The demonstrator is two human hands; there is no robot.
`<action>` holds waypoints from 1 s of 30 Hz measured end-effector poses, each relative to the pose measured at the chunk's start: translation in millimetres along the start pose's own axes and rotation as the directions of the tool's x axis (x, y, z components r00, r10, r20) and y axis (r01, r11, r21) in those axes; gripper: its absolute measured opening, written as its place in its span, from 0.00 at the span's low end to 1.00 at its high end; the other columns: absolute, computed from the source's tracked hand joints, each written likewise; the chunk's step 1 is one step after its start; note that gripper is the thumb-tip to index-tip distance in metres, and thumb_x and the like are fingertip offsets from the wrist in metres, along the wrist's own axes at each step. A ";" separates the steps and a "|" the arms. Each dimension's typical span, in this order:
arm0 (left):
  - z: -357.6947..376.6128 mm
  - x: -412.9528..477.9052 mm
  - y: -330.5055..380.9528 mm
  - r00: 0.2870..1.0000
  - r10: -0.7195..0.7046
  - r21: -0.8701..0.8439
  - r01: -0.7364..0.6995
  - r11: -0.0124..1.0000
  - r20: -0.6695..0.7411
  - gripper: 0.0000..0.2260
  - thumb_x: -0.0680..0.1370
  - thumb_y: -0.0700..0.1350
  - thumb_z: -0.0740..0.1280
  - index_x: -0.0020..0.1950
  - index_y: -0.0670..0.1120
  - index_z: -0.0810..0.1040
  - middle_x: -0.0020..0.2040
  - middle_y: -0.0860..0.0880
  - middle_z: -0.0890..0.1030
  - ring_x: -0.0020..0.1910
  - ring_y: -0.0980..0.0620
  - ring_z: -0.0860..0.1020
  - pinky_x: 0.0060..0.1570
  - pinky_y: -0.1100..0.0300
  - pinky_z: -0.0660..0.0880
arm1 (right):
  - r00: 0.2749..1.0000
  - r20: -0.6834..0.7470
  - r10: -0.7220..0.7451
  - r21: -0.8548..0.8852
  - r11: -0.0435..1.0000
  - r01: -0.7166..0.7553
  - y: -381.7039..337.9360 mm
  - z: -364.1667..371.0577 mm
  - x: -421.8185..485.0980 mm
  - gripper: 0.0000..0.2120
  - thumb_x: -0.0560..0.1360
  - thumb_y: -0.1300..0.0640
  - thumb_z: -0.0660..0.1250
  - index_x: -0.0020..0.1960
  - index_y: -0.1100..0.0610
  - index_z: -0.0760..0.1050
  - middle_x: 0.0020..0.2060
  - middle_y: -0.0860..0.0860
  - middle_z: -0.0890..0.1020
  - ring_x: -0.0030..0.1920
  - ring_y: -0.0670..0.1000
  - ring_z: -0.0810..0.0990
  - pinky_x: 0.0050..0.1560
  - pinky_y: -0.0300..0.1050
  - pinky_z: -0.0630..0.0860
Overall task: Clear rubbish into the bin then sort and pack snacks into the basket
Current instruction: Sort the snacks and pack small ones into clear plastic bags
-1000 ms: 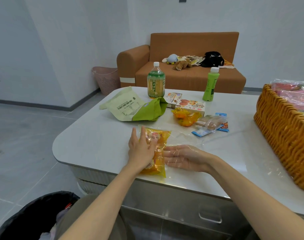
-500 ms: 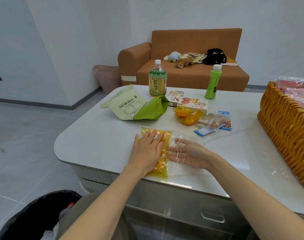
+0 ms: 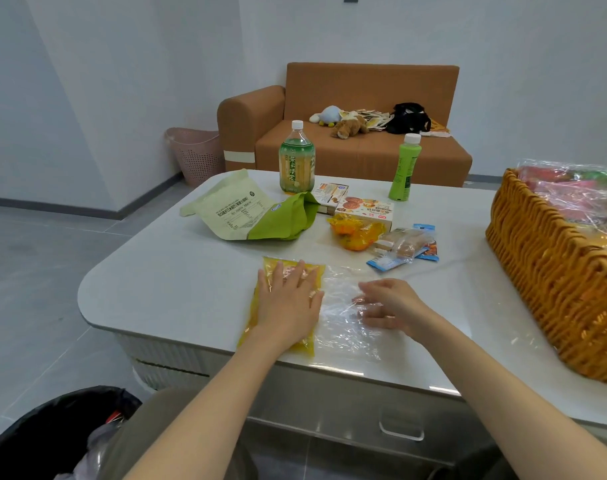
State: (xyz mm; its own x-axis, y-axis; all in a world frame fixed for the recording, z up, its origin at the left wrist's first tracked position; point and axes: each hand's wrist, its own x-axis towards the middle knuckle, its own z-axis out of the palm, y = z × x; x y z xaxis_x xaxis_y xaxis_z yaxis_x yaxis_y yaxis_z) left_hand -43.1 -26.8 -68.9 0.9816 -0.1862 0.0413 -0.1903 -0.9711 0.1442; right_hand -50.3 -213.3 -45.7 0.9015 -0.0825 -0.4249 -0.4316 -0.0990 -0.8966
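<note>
On the table [image 3: 177, 282], with the basket [image 3: 551, 278] at 3 o'clock, the clear bag [image 3: 343, 327] lies at 6 o'clock. My right hand [image 3: 392, 306] has drawn back along it toward 4 o'clock, so I judge the yellow packet [image 3: 257, 323] is seated and packing comes next. My left hand [image 3: 288, 306] lies spread, pressing the packet. The right fingers curl on the film; I cannot tell whether they pinch it.

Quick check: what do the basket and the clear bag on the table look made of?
Basket: woven wicker or rattan, probably; glossy golden-brown, with a ribbed weave. Bag: thin clear plastic film, shiny and crinkled; the tabletop shows through.
</note>
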 end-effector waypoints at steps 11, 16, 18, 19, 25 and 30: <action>-16.2 12.6 -8.8 0.999 0.024 -0.039 -0.023 0.999 0.026 0.21 0.83 0.55 0.51 0.75 0.55 0.62 0.78 0.53 0.57 0.77 0.48 0.51 0.73 0.39 0.43 | 0.846 -0.121 -0.519 -0.806 0.549 0.222 -20.7 -13.1 24.1 0.19 0.76 0.51 0.67 0.64 0.54 0.68 0.55 0.52 0.78 0.54 0.54 0.77 0.50 0.49 0.76; -22.9 30.7 -8.3 0.989 0.035 -0.137 -0.055 0.989 -0.145 0.18 0.82 0.53 0.55 0.72 0.54 0.69 0.73 0.53 0.68 0.71 0.53 0.65 0.72 0.49 0.56 | 0.744 -0.020 -0.668 -0.866 0.383 0.321 -39.4 -4.7 65.7 0.23 0.76 0.57 0.65 0.70 0.49 0.66 0.69 0.55 0.67 0.68 0.57 0.62 0.63 0.54 0.68; -25.9 38.2 -9.3 0.986 0.044 -0.146 -0.068 0.987 -0.161 0.18 0.82 0.52 0.57 0.72 0.54 0.69 0.71 0.53 0.70 0.68 0.51 0.69 0.68 0.52 0.62 | 0.735 -0.002 -0.678 -0.887 0.340 0.312 -41.8 3.9 81.0 0.28 0.75 0.60 0.65 0.73 0.46 0.63 0.73 0.55 0.62 0.71 0.59 0.58 0.66 0.55 0.65; -28.2 41.1 -10.5 0.986 0.036 -0.155 -0.062 0.986 -0.165 0.18 0.82 0.52 0.57 0.72 0.54 0.69 0.70 0.53 0.71 0.67 0.50 0.70 0.66 0.54 0.64 | 0.727 0.012 -0.687 -0.903 0.305 0.302 -42.9 7.8 89.0 0.31 0.75 0.61 0.65 0.74 0.45 0.61 0.75 0.55 0.59 0.72 0.60 0.56 0.67 0.56 0.64; -36.6 54.8 -20.2 0.982 -0.041 -0.220 -0.001 0.976 -0.184 0.18 0.82 0.51 0.57 0.72 0.56 0.68 0.70 0.52 0.72 0.68 0.50 0.70 0.61 0.56 0.67 | 0.726 0.052 -0.686 -0.960 0.166 0.226 -48.8 19.9 137.8 0.29 0.79 0.55 0.62 0.75 0.40 0.55 0.76 0.54 0.58 0.70 0.63 0.63 0.66 0.59 0.66; -37.8 60.5 -23.4 0.983 -0.046 -0.231 0.003 0.973 -0.180 0.19 0.82 0.51 0.57 0.73 0.55 0.67 0.70 0.53 0.71 0.68 0.51 0.69 0.61 0.56 0.66 | 0.656 0.060 -0.753 -0.958 0.142 0.250 -35.7 22.8 153.7 0.25 0.77 0.54 0.65 0.71 0.43 0.63 0.66 0.53 0.70 0.63 0.60 0.70 0.53 0.58 0.74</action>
State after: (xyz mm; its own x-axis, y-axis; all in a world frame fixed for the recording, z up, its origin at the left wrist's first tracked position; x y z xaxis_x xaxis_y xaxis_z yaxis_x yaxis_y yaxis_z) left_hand 20.2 -9.7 -32.4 0.9708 -0.1113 0.2123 -0.1851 -0.9108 0.3691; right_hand 104.4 -199.8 -81.9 0.9179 0.0797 0.3888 0.1338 -0.9844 -0.1139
